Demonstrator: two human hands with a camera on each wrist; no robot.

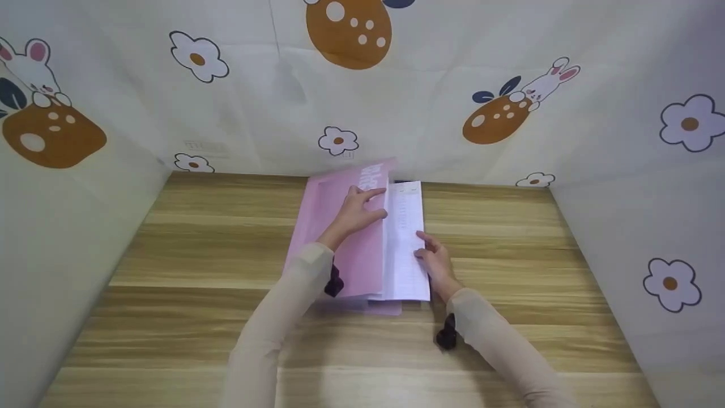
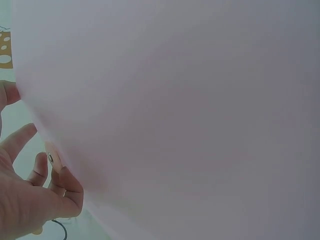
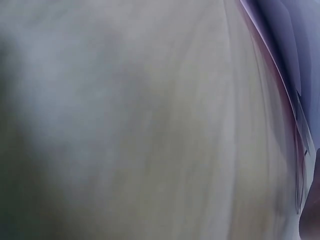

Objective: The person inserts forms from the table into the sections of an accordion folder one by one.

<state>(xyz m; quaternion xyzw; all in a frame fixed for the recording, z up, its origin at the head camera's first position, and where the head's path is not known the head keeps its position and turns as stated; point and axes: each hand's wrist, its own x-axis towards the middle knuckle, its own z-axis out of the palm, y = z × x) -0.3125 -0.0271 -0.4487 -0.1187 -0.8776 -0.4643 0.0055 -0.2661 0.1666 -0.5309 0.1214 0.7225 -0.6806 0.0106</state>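
Note:
A pink folder with white lettering lies on the wooden table, its cover lifted partway on the right side. Printed white sheets show beneath that cover. My left hand reaches over the folder and holds the cover's free edge with thumb and fingers. In the left wrist view, the pink cover fills most of the picture, with fingers along its edge. At the sheets' right edge, my right hand pinches them between thumb and fingers. The right wrist view shows the layered folder edge and little of the hand.
Wood-grain table surrounds the folder. A white curtain printed with flowers, rabbits and orange fruit rises behind the folder's far edge and along both sides. Dark objects hang under both sleeve cuffs.

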